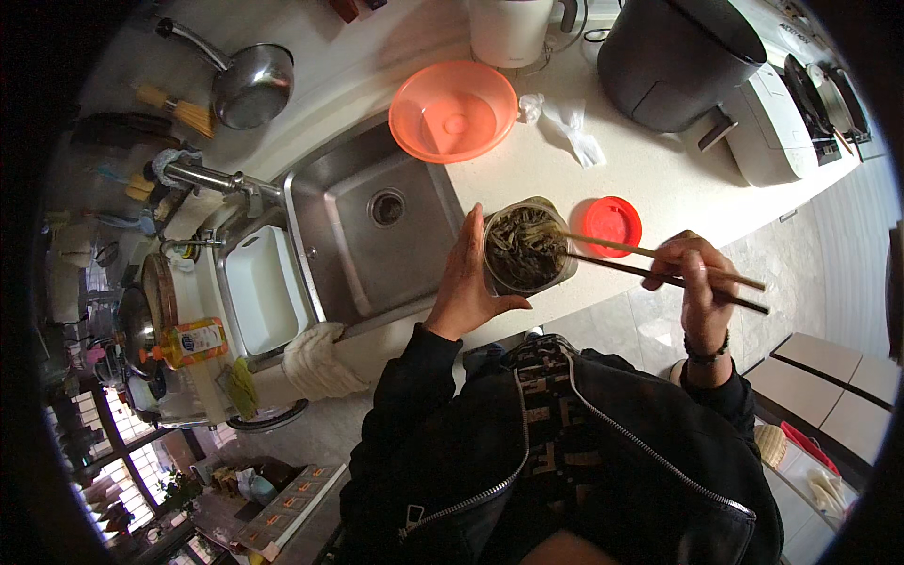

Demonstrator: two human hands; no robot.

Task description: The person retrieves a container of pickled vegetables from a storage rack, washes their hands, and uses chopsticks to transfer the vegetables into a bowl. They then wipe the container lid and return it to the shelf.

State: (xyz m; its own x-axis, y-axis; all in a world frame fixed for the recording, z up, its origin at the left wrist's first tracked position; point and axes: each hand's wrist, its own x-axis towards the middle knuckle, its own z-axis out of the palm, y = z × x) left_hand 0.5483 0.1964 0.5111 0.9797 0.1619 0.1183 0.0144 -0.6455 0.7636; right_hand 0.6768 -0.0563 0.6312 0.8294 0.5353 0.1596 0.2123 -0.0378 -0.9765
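My left hand (472,282) is wrapped around the side of a clear jar (534,291) at the counter's front edge. Dark green, stringy pickled vegetables (526,244) fill the jar, seen through its open mouth. My right hand (699,279) grips a pair of chopsticks (635,248), one light and one dark. Their tips reach into the jar's mouth, against the vegetables. A round red lid (612,226) lies on the counter just right of the jar, under the line of the chopsticks.
Left of the jar is a steel sink (353,261), with an orange plastic basin (452,113) overlapping its back corner. A white tub (263,296) sits in the smaller bowl. Behind stand a white kettle (510,35), a black air-fryer-like appliance (671,63) and a crumpled plastic bag (575,131).
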